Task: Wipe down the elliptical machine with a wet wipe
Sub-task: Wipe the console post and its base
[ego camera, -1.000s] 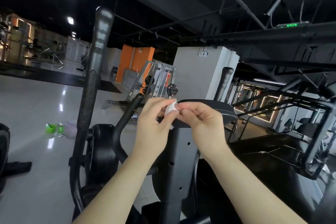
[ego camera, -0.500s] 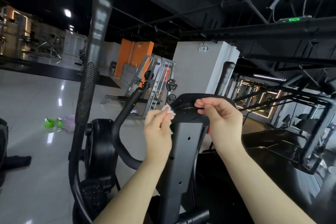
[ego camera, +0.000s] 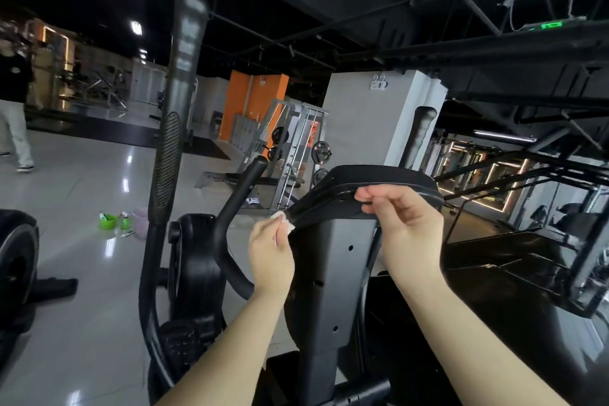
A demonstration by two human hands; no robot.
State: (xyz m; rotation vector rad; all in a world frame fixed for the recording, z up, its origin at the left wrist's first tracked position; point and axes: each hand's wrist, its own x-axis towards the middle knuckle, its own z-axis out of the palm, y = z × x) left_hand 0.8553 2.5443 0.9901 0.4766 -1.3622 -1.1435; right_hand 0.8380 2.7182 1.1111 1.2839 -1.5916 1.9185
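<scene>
The black elliptical machine stands right in front of me, its grey centre post rising to a black console. My left hand pinches a small crumpled white wet wipe against the console's lower left edge. My right hand is at the console's front rim, thumb and forefinger closed on it. A tall moving handlebar rises on the left, with a curved fixed handle beside it. Another handlebar shows behind the console.
Green containers and a pink bucket sit on the glossy floor to the left. A person stands at the far left. A weight rack is behind; black machines crowd the right.
Both hands held the wipe together a second ago. They have parted: the left keeps the wipe and has dropped to the console's left edge, while the right moved right onto the rim.
</scene>
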